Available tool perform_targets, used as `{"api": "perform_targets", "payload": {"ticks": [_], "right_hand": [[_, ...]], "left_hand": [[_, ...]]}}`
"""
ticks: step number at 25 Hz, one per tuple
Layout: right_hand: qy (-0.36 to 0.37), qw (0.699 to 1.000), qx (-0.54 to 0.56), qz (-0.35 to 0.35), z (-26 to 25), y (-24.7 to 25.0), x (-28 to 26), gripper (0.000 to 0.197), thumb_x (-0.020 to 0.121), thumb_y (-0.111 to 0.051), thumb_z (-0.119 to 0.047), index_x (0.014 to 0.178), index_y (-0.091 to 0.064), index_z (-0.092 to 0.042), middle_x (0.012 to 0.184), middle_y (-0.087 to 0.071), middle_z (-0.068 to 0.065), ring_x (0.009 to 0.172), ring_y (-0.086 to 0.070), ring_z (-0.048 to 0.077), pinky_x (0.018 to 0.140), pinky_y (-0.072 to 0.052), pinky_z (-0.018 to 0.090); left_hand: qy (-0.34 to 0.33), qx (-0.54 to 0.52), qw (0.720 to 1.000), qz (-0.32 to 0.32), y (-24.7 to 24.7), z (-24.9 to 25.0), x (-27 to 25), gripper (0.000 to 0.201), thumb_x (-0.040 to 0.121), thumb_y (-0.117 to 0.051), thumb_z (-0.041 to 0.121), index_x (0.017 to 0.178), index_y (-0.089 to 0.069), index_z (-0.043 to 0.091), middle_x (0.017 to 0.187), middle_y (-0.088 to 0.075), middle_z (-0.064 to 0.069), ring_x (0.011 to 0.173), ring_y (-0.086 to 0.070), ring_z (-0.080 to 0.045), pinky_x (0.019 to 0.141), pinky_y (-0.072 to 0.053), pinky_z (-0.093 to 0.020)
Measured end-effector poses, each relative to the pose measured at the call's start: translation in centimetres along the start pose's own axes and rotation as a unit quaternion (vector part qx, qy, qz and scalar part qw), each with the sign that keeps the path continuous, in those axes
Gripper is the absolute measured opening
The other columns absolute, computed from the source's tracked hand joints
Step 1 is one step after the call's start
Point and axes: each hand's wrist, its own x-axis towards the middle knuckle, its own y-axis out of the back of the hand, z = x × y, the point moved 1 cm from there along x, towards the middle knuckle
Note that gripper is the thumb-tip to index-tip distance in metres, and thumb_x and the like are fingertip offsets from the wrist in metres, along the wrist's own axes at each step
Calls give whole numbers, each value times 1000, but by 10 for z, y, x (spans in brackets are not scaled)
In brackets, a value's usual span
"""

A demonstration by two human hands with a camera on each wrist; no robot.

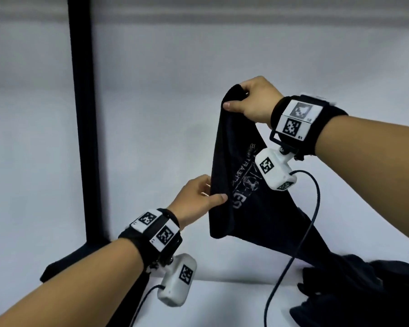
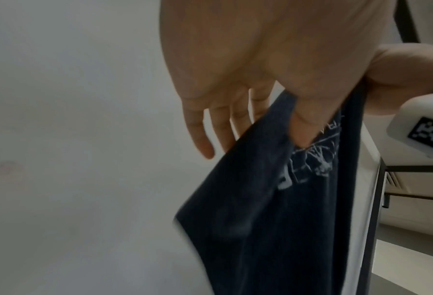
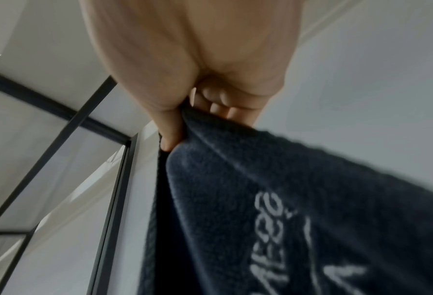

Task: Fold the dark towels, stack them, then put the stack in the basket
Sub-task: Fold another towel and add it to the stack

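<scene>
Dark towel [image 1: 224,175] with pale lettering hung mid-frame above the white desk [image 1: 217,303], its lower end trailing to a dark heap [image 1: 364,291] at lower right. Right hand [image 1: 253,100] pinched its top corner, fingers [image 3: 220,103] curled round the cloth. Left hand [image 1: 196,197], lower and left, pinched the edge between thumb and fingers [image 2: 222,129]
</scene>
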Motion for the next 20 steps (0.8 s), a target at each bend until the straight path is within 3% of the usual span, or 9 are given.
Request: {"api": "perform_targets", "payload": {"ticks": [4,8,9,11,13,15,17,20], "right_hand": [[-26,993,100,63,-26,6,15,14,79,-77,-19,72,-66,-21,80,-71,3,79,-73,24,71,-61,37],[-26,980,176,88,-55,12,25,15,81,-76,-13,73,-64,-19,79,-70,4,75,-72,22,67,-60,36],[-22,978,182,96,-60,16,27,16,81,-76,-12,73,-64,-19,78,-70,3,73,-72,22,65,-60,36],[-19,981,162,109,-58,28,33,16,82,-75,-14,73,-64,-20,77,-69,2,72,-71,21,63,-59,35],[-30,985,115,127,-42,45,35,13,82,-75,-18,74,-65,-20,78,-69,1,70,-70,19,61,-57,33],[-51,986,83,135,-20,62,35,14,82,-76,-21,75,-64,-19,77,-68,0,67,-67,17,61,-54,31],[-69,985,62,144,-2,78,31,15,83,-74,-24,74,-63,-20,73,-65,-1,64,-63,16,57,-52,28],[-68,985,39,154,7,99,29,12,89,-68,-28,81,-64,-21,71,-60,-1,61,-58,16,49,-52,25]], "left_hand": [[7,53,998,-22,26,-1,-8,50,68,-83,26,107,-50,26,102,-65,0,82,-68,-15,74,-57,-32],[-69,39,996,-47,35,7,-15,74,72,-79,5,122,-30,29,104,-56,2,85,-65,-12,67,-55,-24],[-99,42,994,-32,40,9,-13,71,75,-74,-1,121,-29,30,103,-55,2,82,-64,-13,67,-56,-27],[-142,39,987,61,61,12,-3,59,83,-61,-7,117,-30,29,102,-54,-5,77,-63,-19,65,-55,-35],[-151,-13,976,157,92,22,11,47,89,-51,-8,111,-37,32,99,-58,-9,74,-58,-21,61,-49,-34],[-157,-73,962,209,122,44,23,43,94,-45,-4,103,-44,38,92,-62,-5,74,-57,-20,62,-46,-33],[-173,-89,958,209,145,73,32,42,94,-45,-3,101,-46,39,88,-61,-1,72,-57,-18,62,-46,-31],[-204,-6,967,150,162,112,40,55,76,-61,-8,111,-44,32,94,-50,1,61,-54,-9,51,-46,-23]]}}
